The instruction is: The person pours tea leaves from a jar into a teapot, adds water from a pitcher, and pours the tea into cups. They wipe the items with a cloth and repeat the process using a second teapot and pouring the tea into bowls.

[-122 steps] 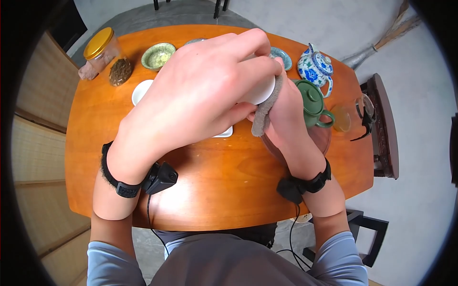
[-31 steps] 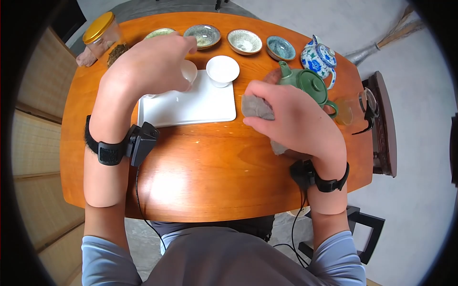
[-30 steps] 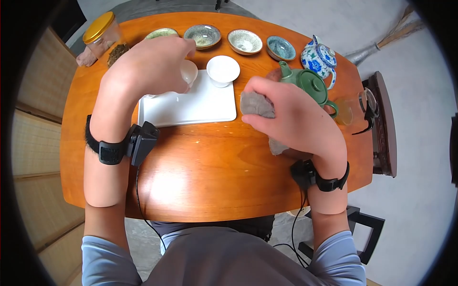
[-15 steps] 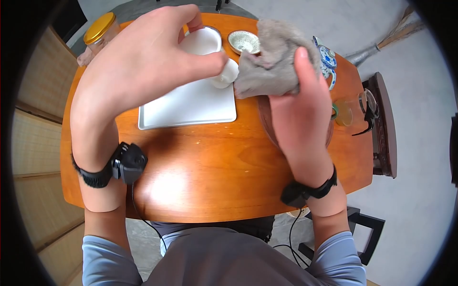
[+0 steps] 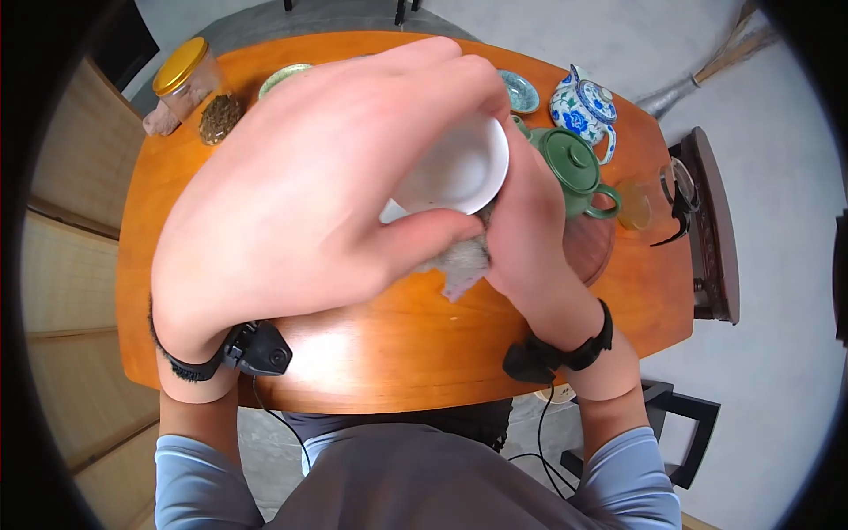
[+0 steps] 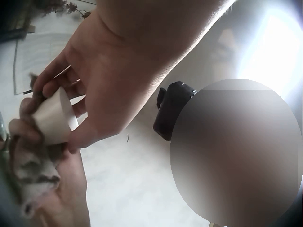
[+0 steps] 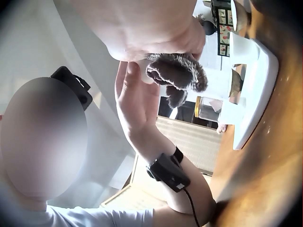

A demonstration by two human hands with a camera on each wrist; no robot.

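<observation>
High over the table, my left hand (image 5: 291, 194) holds a small white cup (image 5: 459, 168), tilted so its smooth inside faces the head camera. Thumb and fingers grip it by its sides; the left wrist view shows the cup (image 6: 57, 116) from its outer wall. My right hand (image 5: 528, 212) grips a crumpled grey cloth (image 5: 464, 262) against the cup's far side. Most of the cloth is hidden by the hands there, while the right wrist view shows it (image 7: 175, 73) bunched and hanging below the fingers. Below, a white tray (image 7: 260, 90) carries white cups (image 7: 242, 49).
A green teapot (image 5: 572, 159) stands on a round brown board (image 5: 590, 252) at right, a blue-and-white teapot (image 5: 583, 110) behind it. A teal bowl (image 5: 519, 91) sits at the back. Far left are a yellow-lidded jar (image 5: 185, 75) and a container of dark leaves (image 5: 221, 119).
The left hand has lifted a white cup from the tray. The right hand has raised the grey cloth, spread half a second ago, and brought it leftward against the cup. Both hands now meet.
</observation>
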